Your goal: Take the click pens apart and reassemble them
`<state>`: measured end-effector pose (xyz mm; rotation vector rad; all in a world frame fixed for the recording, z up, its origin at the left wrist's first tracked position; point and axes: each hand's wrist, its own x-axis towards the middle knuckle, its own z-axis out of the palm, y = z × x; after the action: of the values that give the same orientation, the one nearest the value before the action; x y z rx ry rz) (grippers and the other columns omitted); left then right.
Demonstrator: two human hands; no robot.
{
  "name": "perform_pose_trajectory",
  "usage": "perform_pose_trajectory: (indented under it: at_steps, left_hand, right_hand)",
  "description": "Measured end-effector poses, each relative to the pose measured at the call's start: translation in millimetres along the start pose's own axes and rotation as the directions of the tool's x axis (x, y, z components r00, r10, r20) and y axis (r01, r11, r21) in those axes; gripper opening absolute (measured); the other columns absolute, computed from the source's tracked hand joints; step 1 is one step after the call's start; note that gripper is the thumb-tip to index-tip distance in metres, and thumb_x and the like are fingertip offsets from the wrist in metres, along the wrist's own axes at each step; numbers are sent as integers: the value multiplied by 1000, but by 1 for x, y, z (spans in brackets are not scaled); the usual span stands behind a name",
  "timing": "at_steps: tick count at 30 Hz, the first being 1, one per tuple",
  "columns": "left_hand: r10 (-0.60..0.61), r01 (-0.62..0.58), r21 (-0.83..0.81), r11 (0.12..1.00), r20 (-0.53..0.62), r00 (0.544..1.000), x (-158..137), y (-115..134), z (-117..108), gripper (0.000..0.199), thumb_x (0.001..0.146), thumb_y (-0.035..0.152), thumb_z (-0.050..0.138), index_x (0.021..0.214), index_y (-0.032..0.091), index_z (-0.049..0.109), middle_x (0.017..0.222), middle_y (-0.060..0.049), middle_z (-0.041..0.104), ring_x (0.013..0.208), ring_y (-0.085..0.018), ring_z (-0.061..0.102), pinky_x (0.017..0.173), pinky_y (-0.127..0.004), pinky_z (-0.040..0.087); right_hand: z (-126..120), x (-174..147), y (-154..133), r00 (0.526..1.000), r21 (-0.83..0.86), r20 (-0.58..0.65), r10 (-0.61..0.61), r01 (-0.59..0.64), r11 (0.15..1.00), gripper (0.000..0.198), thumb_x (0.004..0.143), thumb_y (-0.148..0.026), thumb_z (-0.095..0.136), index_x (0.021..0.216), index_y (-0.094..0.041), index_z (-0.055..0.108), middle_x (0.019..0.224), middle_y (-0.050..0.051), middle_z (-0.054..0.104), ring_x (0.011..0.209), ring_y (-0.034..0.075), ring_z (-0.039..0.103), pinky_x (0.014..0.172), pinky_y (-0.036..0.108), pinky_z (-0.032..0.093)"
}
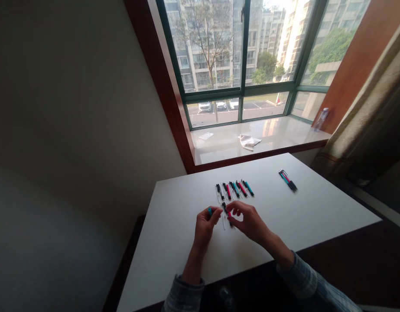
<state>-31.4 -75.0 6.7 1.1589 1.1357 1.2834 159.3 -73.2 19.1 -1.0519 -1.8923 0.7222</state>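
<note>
Left grip (204, 224) closed on teal pen barrel (209, 211) above table (167, 229), right grip (251, 219) slightly parted nearby, can't tell if holding anything; barrel likely light, stiff, smooth, bit slippery, best pinched mid-length.

Pretty much all the light comes through the window (242, 89), and the sky's blown out up top. There's shiny glare on the sill (219, 149), while the left wall (73, 108) sinks into murky grey. Table's (173, 208) kinda dim with soft shadows up front, pens (242, 189) lose fine detail, and the wide-angle stretches stuff near the edges.
</note>
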Motion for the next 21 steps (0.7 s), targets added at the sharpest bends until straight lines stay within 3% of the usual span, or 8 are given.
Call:
perform_pose_trajectory:
  at_steps: [5, 9, 13, 18, 21]
  left_hand:
    - [-36, 33, 32, 999, 102, 994, -2, 5, 1, 33, 81, 47, 79, 76, 15, 71, 62, 3, 50, 60, -11, 39, 59, -24, 33]
    - [-68, 54, 82, 995, 177, 982, -3, 8, 2, 34, 82, 47, 78, 75, 14, 71, 62, 3, 50, 60, -11, 40, 59, -24, 32]
    - [-86, 71, 83, 994, 198, 976, -5, 11, 4, 36, 82, 48, 78, 75, 14, 70, 62, 3, 51, 60, -11, 40, 59, -24, 32]
    - [-92, 74, 92, 993, 214, 973, -5, 11, 4, 37, 83, 50, 77, 74, 14, 69, 61, 3, 51, 58, -10, 40, 58, -24, 33]
    - [-92, 74, 100, 992, 186, 978, -3, 11, 3, 37, 83, 51, 76, 84, 14, 74, 67, 1, 55, 60, -11, 43, 58, -24, 34]
  right_hand:
    - [5, -5, -4, 994, 91, -54, -92, 96, 991, 31, 84, -20, 79, 111, -25, 66, 100, 2, 71, 85, 19, 66, 77, 32, 56]
    - [8, -7, -4, 981, 106, -133, -139, 154, 982, 25, 90, -23, 75, 113, -25, 67, 111, 5, 71, 83, 17, 67, 77, 32, 58]
    - [10, -7, -6, 976, 93, -112, -188, 199, 976, 14, 95, -24, 69, 109, -24, 69, 104, 5, 72, 82, 17, 68, 76, 30, 58]
    - [9, -6, -7, 975, 74, -92, -203, 210, 975, 15, 96, -22, 67, 111, -24, 69, 107, 6, 73, 84, 17, 68, 77, 31, 59]
    - [1, -3, 1, 980, 38, -73, -183, 186, 982, 19, 94, -20, 68, 113, -24, 69, 102, 5, 73, 84, 18, 68, 77, 32, 58]
